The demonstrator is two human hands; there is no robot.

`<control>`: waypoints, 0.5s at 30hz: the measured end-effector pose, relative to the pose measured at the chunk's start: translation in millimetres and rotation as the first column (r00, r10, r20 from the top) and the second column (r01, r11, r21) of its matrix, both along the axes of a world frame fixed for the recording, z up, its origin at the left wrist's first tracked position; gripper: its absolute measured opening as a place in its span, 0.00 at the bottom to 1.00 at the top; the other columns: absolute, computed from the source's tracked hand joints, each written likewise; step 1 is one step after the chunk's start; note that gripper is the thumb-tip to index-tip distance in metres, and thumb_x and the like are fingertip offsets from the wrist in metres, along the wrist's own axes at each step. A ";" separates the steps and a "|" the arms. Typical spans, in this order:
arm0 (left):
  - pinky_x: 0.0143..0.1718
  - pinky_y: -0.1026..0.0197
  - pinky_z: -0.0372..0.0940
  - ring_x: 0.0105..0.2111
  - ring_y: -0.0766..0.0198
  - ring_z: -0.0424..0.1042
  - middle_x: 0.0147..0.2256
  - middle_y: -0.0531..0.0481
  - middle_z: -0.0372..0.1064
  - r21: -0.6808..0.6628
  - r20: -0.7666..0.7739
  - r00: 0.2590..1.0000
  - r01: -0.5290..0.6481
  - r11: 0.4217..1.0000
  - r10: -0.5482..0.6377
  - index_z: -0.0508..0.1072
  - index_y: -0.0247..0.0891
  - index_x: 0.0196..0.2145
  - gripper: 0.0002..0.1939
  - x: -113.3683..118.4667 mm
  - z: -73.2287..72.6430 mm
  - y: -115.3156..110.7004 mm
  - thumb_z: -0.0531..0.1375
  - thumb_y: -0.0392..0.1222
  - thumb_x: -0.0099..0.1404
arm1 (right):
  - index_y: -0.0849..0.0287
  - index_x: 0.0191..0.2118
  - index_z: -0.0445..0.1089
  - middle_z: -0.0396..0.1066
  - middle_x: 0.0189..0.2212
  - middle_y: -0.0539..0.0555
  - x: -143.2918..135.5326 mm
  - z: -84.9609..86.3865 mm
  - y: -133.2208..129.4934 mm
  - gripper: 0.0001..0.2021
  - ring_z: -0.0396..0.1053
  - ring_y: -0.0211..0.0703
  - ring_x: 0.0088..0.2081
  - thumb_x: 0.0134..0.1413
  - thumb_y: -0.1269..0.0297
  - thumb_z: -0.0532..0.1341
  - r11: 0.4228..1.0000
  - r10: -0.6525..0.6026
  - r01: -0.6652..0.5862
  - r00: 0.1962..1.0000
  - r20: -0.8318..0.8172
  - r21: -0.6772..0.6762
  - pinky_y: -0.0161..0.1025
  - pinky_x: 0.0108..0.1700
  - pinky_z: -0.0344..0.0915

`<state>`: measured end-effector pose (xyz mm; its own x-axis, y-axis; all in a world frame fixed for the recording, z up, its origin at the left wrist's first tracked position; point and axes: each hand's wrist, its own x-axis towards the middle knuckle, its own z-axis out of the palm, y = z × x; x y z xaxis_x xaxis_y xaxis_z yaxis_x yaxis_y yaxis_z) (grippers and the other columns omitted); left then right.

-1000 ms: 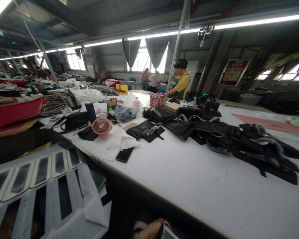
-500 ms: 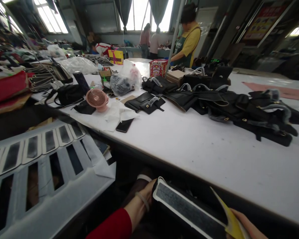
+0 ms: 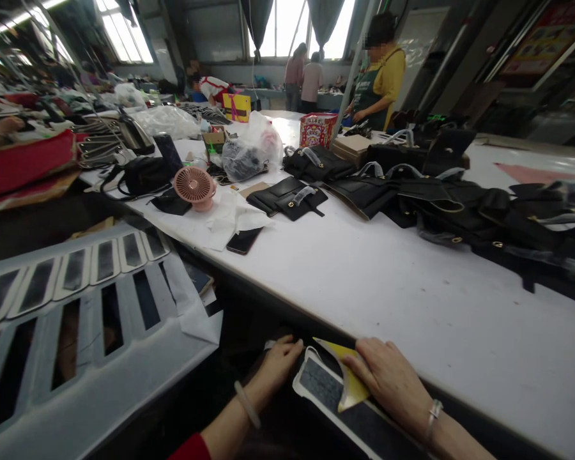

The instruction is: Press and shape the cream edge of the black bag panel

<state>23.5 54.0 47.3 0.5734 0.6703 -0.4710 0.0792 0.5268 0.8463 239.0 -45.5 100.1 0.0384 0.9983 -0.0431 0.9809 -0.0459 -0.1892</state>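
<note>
One head-worn view is aimed forward and down, close over both hands, across the white table (image 3: 412, 300).

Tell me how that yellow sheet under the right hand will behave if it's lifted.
The yellow sheet looks thin and curls at its edge, so probably floppy and light. The right hand presses it onto the dark strip; unpinned, it might slide or flutter off.
</note>
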 end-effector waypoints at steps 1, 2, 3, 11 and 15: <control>0.59 0.55 0.56 0.56 0.48 0.64 0.49 0.42 0.73 0.040 0.005 1.000 0.002 0.999 -0.002 0.81 0.36 0.31 0.19 -5.5 8.7 1.8 0.64 0.57 0.59 | 0.55 0.30 0.66 0.71 0.28 0.54 0.2 -1.8 3.5 0.30 0.70 0.52 0.32 0.68 0.45 0.35 0.999 0.028 -0.029 0.999 0.032 0.021 0.46 0.37 0.57; 0.59 0.55 0.55 0.57 0.49 0.64 0.51 0.43 0.72 0.070 0.020 0.999 0.023 0.997 -0.025 0.81 0.37 0.37 0.21 -10.2 17.6 2.6 0.61 0.58 0.62 | 0.56 0.30 0.67 0.71 0.28 0.54 0.6 -2.7 6.4 0.30 0.70 0.52 0.32 0.68 0.46 0.35 0.998 0.051 -0.052 0.997 0.054 0.032 0.46 0.37 0.56; 0.58 0.54 0.57 0.55 0.50 0.66 0.51 0.43 0.72 0.089 0.039 0.997 0.059 0.994 -0.063 0.80 0.38 0.43 0.22 -14.1 26.2 2.4 0.59 0.58 0.64 | 0.56 0.30 0.67 0.71 0.28 0.54 0.8 -2.8 9.2 0.29 0.70 0.52 0.32 0.69 0.47 0.36 0.997 0.067 -0.069 0.995 0.068 0.036 0.46 0.37 0.55; 0.53 0.54 0.62 0.49 0.52 0.72 0.49 0.42 0.74 -0.018 0.226 0.970 0.098 0.995 -0.091 0.73 0.38 0.51 0.22 -17.4 43.0 -7.9 0.65 0.48 0.61 | 0.56 0.30 0.68 0.72 0.29 0.52 -9.3 12.3 40.8 0.15 0.68 0.50 0.34 0.66 0.55 0.54 0.985 0.160 -0.165 0.982 0.100 0.048 0.46 0.39 0.51; 0.51 0.53 0.62 0.45 0.54 0.74 0.45 0.40 0.75 -0.162 0.317 0.948 0.022 0.986 0.031 0.59 0.37 0.61 0.34 -16.2 40.6 -11.8 0.66 0.45 0.61 | 0.56 0.27 0.69 0.72 0.26 0.51 -15.5 18.3 63.7 0.15 0.68 0.48 0.33 0.64 0.56 0.58 0.966 0.243 -0.249 0.966 0.092 0.063 0.44 0.38 0.50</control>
